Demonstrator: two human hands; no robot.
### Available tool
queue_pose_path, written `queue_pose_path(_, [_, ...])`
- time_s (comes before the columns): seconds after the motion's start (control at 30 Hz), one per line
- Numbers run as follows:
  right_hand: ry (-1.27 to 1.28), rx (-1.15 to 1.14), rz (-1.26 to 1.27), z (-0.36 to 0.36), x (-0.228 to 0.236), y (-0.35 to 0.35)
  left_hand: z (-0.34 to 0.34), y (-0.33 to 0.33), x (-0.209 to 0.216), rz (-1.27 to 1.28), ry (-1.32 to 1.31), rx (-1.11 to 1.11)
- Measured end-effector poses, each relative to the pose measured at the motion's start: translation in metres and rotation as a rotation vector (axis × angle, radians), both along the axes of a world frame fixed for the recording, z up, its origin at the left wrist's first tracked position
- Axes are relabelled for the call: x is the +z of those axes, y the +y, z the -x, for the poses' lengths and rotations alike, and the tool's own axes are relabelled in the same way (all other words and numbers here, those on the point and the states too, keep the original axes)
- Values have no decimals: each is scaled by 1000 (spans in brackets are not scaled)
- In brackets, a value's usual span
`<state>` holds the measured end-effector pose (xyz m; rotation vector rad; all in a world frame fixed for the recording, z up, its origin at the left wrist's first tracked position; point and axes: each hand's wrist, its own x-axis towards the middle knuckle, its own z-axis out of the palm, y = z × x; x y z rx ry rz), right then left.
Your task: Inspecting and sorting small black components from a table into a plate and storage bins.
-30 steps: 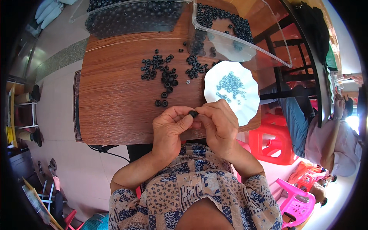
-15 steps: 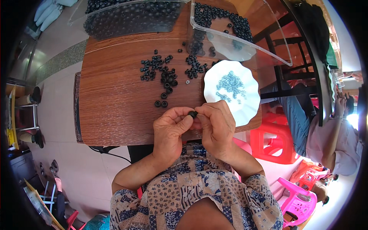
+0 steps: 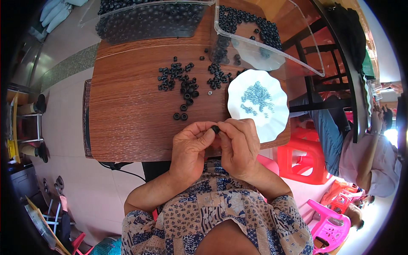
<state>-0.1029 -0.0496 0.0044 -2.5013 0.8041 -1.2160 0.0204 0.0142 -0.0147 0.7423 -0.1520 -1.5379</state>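
Over the near edge of the table, my left hand (image 3: 189, 146) pinches a small black round part (image 3: 215, 129) between thumb and forefinger. From the other side my right hand (image 3: 240, 146) is closed, its fingertips on the same part. Whether a smaller piece sits between the right fingertips is hidden. Beyond the hands lie two black ring-shaped parts (image 3: 180, 116), with more thick black rings (image 3: 189, 88) trailing away from them. Smaller black pieces (image 3: 171, 75) form one loose pile, and a second pile (image 3: 219, 76) lies to its right. A single small silver piece (image 3: 210, 93) is by itself.
A white scalloped plate (image 3: 278, 114) with many tiny silvery pieces stands on the right of the wooden table (image 3: 123, 102). Clear plastic bins (image 3: 148, 25) of black parts line the far side; one bin (image 3: 272, 55) is at far right. Red stools (image 3: 297, 159) and a seated person (image 3: 361, 157) are to the right.
The table scene has shifted slightly in view. My right fingers have curled a little more against the black part; both hands stay together around it.
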Motion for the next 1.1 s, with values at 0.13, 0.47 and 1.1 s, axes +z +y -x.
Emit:
queue_pose_path(0.13, [25,-27,-29,-3,-1,4,-2,-3,6,-33,32,8])
queue_pose_path(0.47, [-21,-74,67,-3,-11,-4,6,-5,0,-57,5,39])
queue_pose_path(1.1, [-73,18,103,-17,-1,-6,-3,-1,13,79,-324,159])
